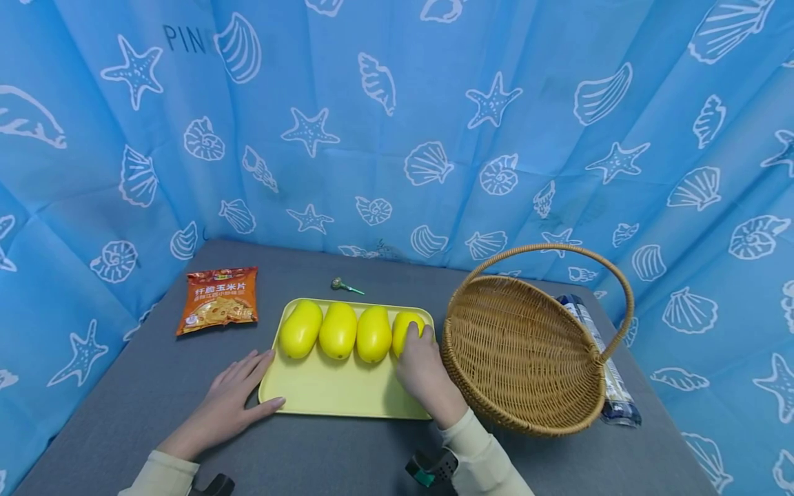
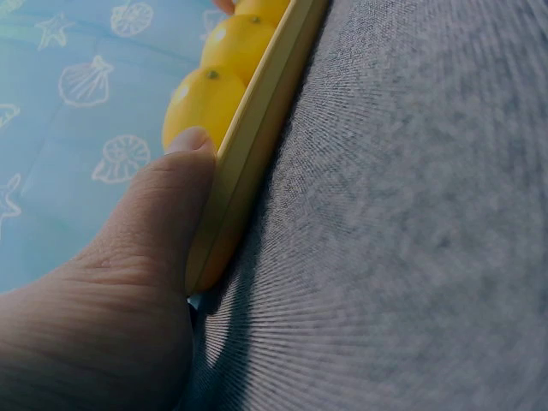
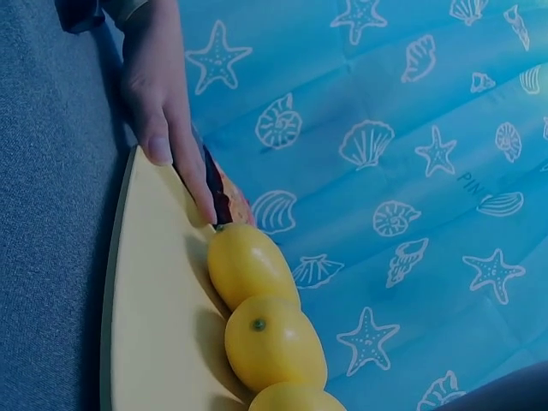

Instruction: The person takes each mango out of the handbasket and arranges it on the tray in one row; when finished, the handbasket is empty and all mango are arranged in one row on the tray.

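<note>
Four is avoided here: several yellow mangoes (image 1: 338, 331) lie side by side along the far half of a light yellow tray (image 1: 335, 389). My right hand (image 1: 428, 368) reaches over the tray's right end and grips the rightmost mango (image 1: 406, 322), partly covering it. At the tray's left end my left hand (image 1: 232, 399) rests with fairly straight fingers along the rim, its thumb (image 2: 163, 193) on the near corner. In the right wrist view the left hand (image 3: 158, 94) touches the tray's rim near the leftmost mango (image 3: 253, 265).
A wicker basket (image 1: 521, 351) with a tall handle stands tilted right of the tray, close to the right forearm. Behind it lies a dark blue and white package (image 1: 611, 386). An orange snack bag (image 1: 218, 300) lies at left; a small green stemmed item (image 1: 346, 285) lies beyond the tray.
</note>
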{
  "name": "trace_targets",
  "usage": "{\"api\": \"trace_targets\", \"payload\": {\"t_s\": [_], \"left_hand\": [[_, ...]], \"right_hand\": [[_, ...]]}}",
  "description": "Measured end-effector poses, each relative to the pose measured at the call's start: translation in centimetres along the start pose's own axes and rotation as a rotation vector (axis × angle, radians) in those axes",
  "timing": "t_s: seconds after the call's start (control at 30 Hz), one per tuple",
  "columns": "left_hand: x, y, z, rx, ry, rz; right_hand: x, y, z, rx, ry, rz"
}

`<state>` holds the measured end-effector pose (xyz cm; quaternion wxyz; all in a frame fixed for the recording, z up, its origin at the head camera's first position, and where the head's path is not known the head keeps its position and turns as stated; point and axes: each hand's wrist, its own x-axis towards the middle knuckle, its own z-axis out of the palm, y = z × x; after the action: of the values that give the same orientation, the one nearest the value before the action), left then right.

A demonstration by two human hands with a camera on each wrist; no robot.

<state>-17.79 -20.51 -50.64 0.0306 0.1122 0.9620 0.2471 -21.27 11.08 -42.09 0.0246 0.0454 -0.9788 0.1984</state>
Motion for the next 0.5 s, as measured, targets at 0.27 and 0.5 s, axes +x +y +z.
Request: {"api": "trace_targets", "payload": {"t_s": [0.27,0.5], "left_hand": [[-0.04,-0.23,0.07,0.005,0.010,0.000],[-0.28,-0.44,0.11,0.006,0.014,-0.008]], "right_hand": [[-0.15,-0.46,-0.04,-0.015,0.024,-0.007],[-0.05,-0.79,0.12,-0.042,0.029,0.022]]}}
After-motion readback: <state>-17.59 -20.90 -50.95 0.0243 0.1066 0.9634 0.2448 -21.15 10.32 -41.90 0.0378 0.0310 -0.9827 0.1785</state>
